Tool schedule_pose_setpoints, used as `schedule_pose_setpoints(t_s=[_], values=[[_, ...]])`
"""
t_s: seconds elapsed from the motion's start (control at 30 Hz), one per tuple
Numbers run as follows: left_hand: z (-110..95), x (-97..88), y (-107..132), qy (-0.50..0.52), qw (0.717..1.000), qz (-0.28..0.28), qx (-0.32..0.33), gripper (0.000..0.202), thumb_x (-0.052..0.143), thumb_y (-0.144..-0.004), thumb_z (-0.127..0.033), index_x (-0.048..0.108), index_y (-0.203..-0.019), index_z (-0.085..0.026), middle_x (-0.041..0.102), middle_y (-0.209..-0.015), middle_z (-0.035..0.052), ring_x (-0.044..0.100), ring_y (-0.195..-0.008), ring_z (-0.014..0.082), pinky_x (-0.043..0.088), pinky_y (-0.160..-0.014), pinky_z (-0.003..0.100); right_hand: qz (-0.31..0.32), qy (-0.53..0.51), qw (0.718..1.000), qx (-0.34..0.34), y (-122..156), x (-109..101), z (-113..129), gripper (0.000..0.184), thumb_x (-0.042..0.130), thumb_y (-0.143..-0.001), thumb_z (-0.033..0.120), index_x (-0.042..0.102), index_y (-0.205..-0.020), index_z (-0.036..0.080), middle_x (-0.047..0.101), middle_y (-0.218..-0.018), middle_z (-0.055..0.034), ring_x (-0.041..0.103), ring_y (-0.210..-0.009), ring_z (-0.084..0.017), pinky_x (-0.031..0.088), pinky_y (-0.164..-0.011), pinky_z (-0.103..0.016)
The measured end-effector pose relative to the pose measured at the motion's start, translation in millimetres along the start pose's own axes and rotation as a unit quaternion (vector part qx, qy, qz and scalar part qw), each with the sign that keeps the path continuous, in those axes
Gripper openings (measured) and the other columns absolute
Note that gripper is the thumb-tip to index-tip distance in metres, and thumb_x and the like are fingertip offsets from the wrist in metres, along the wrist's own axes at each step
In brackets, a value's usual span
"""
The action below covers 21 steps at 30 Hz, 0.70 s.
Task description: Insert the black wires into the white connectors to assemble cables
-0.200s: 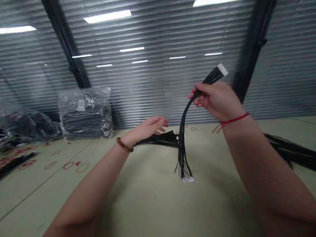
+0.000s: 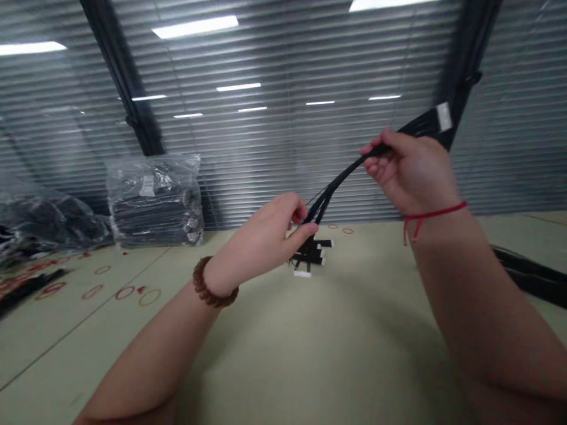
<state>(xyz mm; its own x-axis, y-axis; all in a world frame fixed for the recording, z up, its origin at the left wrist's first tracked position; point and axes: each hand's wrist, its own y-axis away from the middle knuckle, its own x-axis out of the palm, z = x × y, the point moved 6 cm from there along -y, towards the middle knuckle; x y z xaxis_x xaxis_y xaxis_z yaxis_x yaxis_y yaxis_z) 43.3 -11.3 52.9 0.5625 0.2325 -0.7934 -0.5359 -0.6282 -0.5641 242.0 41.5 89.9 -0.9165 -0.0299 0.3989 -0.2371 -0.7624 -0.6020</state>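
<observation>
My right hand (image 2: 414, 168) is closed round a black wire harness (image 2: 341, 178) near its upper end, and a wide white connector (image 2: 444, 116) sticks out beyond the fist. The harness slopes down to the left, splitting into thinner strands. At these lower strands is my left hand (image 2: 270, 233), thumb and curled fingers closing on them; the exact contact is partly hidden. Below it hangs a small white connector (image 2: 303, 274) on the lower end. Other black harnesses with white ends (image 2: 319, 258) lie on the table just behind, mostly covered by my left hand.
A clear plastic bag of black cables (image 2: 153, 203) stands at the back left, with more wrapped cables (image 2: 53, 221) beside it. Red and yellow rubber bands (image 2: 124, 293) lie scattered on the green table (image 2: 354, 354). Another black cable bundle (image 2: 531, 276) rests at right, near the blinds.
My right hand has moved right and slightly up, drawing the harness into a slant. My left hand has come right and closed on the harness's lower strands.
</observation>
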Motion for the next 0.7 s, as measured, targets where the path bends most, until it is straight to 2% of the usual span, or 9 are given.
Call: schedule_pose_setpoints(t_s=[0.1,0.23,0.3,0.47,0.7], values=[[-4,5.3,2,-0.078,0.997,0.024,0.017,0.009,0.056,-0.086,-0.026,0.055,-0.086,-0.017,0.062,-0.079,0.0026,0.057,-0.071,0.0189,0.039,-0.06,0.028,-0.052,-0.053,0.996,-0.04,-2,-7,8,0.033,0.037,-0.095,0.011,0.051,-0.064,0.01,0.058,-0.058,-0.0015,0.052,-0.048,-0.006,0.043,-0.045,-0.015],[5,28.2,1,-0.089,0.991,0.101,0.024,0.013,0.059,-0.083,-0.022,0.064,-0.071,-0.018,0.063,-0.063,0.0002,0.057,-0.057,0.0166,0.034,-0.051,0.026,-0.112,-0.113,0.983,-0.094,-2,-15,14,0.032,0.037,-0.096,0.012,0.049,-0.066,0.01,0.056,-0.058,0.0012,0.053,-0.05,-0.005,0.044,-0.048,-0.015],[6,37.1,1,-0.093,0.989,0.115,0.026,0.013,0.057,-0.085,-0.021,0.066,-0.075,-0.019,0.065,-0.063,-0.0001,0.058,-0.057,0.0159,0.035,-0.051,0.025,-0.121,-0.132,0.978,-0.106,-2,-15,16,0.032,0.037,-0.096,0.012,0.049,-0.066,0.01,0.056,-0.058,0.0006,0.054,-0.049,-0.005,0.044,-0.048,-0.016],[5,42.4,1,-0.138,0.988,0.069,-0.013,0.016,0.056,-0.087,-0.029,0.062,-0.09,-0.015,0.067,-0.072,0.0057,0.061,-0.062,0.0215,0.038,-0.051,0.028,-0.124,-0.166,0.97,-0.124,2,-13,23,0.036,0.036,-0.095,0.011,0.051,-0.063,0.009,0.057,-0.056,-0.003,0.054,-0.048,-0.006,0.044,-0.048,-0.016],[21,40.4,-2,-0.203,0.975,-0.008,-0.096,0.026,0.056,-0.086,-0.027,0.053,-0.104,-0.009,0.066,-0.074,0.013,0.064,-0.067,0.0323,0.046,-0.057,0.037,-0.121,-0.186,0.964,-0.146,8,-10,29,0.039,0.035,-0.096,0.011,0.052,-0.06,0.01,0.058,-0.056,-0.0026,0.056,-0.048,-0.006,0.045,-0.047,-0.015]])
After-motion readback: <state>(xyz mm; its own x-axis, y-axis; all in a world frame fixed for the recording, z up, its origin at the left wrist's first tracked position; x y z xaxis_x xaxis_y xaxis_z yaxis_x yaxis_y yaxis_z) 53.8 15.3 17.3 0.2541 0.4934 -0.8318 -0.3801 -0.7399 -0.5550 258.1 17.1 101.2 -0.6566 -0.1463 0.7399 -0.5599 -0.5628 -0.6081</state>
